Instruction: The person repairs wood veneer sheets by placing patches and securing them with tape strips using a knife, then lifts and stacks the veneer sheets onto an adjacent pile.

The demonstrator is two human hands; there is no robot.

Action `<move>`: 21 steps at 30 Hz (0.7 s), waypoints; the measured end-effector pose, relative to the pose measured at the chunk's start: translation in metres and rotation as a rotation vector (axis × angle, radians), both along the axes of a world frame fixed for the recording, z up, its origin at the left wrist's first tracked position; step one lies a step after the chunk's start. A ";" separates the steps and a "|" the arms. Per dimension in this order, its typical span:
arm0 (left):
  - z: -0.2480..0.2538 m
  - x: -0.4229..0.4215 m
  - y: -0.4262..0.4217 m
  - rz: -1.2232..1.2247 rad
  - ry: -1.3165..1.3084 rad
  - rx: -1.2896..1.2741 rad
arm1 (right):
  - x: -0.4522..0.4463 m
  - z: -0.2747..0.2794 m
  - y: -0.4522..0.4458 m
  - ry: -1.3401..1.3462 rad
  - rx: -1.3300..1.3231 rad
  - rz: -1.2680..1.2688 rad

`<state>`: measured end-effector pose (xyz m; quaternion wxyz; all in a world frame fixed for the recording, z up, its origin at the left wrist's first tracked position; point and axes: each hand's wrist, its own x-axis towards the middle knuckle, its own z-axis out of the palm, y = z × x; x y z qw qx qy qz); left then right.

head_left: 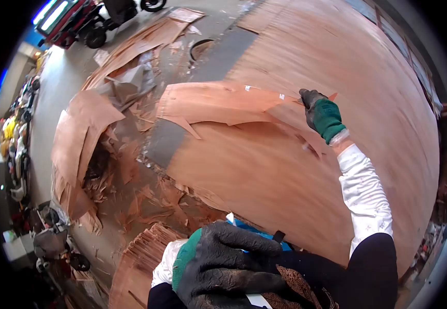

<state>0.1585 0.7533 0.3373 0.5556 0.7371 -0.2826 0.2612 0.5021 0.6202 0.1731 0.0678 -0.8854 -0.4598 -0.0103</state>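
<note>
My right hand (318, 116), in a black-coated green glove, is closed on the right end of a torn reddish veneer strip (218, 103). A small pointed tip of wood pokes out beyond the fist. The strip lies across a large pale veneer sheet (244, 159), with its left end over a grey band and two small white tape marks along its top edge. Close to my body, my left hand (228, 268) wears the same kind of glove. Its fingers extend to the right, apart, with nothing visible in them. A blue item (244, 229) shows just behind it.
Curled veneer scraps (84, 139) heap on the floor at the left, with broken pieces scattered around. A stack of veneer (141, 257) stands at lower left. Parked vehicles (92, 26) are at upper left, and a scooter (56, 239) is at lower left.
</note>
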 end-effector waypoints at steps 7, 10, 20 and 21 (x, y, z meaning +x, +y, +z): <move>-0.003 0.030 -0.032 -0.150 0.028 -0.054 | -0.058 0.033 -0.101 0.048 -0.077 0.012; -0.005 0.041 -0.055 -0.230 0.056 -0.084 | -0.087 0.020 -0.143 0.203 -0.135 -0.077; 0.000 0.034 -0.095 -0.130 0.701 -0.349 | -0.122 -0.023 -0.233 0.570 0.164 -0.098; -0.002 0.031 -0.085 -0.027 0.820 -0.440 | -0.110 -0.021 -0.241 0.666 0.223 -0.182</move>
